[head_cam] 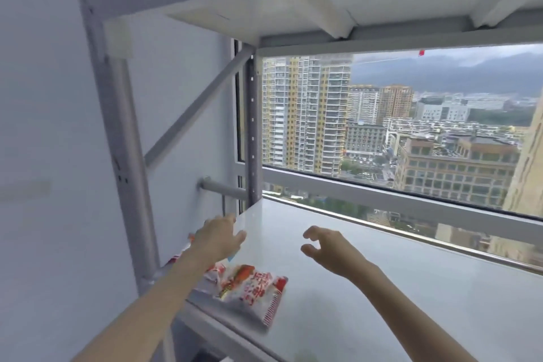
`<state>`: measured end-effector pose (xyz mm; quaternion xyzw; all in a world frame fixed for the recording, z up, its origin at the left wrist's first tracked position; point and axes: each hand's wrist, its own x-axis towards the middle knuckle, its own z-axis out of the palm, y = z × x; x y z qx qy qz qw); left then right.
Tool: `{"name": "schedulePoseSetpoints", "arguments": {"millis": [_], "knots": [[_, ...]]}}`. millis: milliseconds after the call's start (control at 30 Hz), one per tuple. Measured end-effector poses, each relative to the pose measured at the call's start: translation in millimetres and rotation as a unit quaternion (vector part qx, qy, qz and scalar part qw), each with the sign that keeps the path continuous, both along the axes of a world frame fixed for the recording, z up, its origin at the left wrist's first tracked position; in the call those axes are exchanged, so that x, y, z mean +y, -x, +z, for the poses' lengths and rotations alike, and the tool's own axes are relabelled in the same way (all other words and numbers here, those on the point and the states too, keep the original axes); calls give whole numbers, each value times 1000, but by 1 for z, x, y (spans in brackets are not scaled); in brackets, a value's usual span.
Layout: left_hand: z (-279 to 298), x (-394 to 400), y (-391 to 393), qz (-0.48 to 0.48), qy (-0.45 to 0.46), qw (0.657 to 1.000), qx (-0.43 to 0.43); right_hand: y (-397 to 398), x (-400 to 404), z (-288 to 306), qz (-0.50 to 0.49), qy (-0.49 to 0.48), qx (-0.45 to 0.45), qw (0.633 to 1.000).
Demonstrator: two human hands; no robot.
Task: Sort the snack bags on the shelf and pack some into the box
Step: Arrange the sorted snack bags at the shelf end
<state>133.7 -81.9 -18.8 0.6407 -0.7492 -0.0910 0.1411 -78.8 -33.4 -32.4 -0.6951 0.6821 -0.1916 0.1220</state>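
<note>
Below and nearer than both hands, a red-and-white snack bag lies flat on the white shelf, close to its front left corner. Its long axis runs diagonally, from the left edge toward the front edge, with the lower end reaching almost to the front lip. A second, smaller bag seems to be tucked against its left side, partly hidden by the forearm; a scrap of red and white packaging also shows past the left edge, too blurred to identify.

The left hand hovers over the left edge of the shelf, beyond the bags, fingers loosely spread and gripping nothing. A small blue sliver shows under its fingertips; what it is cannot be told. The right hand hangs above the middle of the shelf, fingers curled like a claw, thumb apart, also holding nothing.

The left hand is the nearer one: the bags sit just beneath its wrist and forearm. To pick one up, either hand would probably need to draw back toward the front edge and drop down.

Nothing lies between the hands and the bags. A grey upright post and a diagonal brace stand to the left, another shelf board hangs overhead, and a window with city towers fills the back. No box is in view.
</note>
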Motion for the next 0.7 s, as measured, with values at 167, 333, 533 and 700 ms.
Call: {"name": "schedulePoseSetpoints", "arguments": {"millis": [167, 333, 533, 700], "knots": [[-12, -11, -63, 66, -28, 997, -2, -62, -29, -9, 56, -45, -10, 997], [-24, -12, -89, 87, -110, 989, 43, -97, -46, -17, 85, -69, -12, 994], [-30, -14, -90, 32, -162, 970, 180, -129, -57, -29, 63, -136, 38, 988], [-16, -21, -83, 26, -67, 895, 440, -122, -59, -19, 20, -16, -298, 954]]}}
